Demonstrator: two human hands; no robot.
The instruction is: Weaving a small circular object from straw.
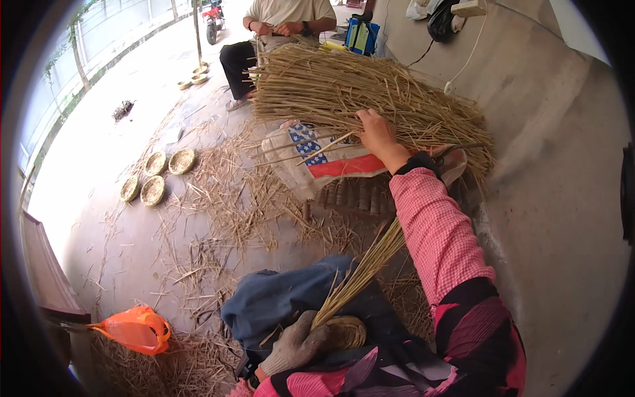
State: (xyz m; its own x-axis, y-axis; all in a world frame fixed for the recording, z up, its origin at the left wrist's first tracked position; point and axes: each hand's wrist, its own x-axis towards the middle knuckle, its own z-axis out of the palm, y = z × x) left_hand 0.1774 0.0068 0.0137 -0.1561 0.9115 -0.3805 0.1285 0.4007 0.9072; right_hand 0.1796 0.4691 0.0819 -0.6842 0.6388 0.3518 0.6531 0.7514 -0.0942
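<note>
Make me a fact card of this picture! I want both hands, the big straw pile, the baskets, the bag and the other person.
Left hand: gloved hand, holding a straw bunch, with a round straw piece against it
Right hand: bare hand, at the near edge of the pile
Under the pile: printed sack
Baskets: four grouped on the floor, more farther off
Bag: orange bag, lower left
Other person: person beyond the pile, hands together

No readable text or numbers
</note>
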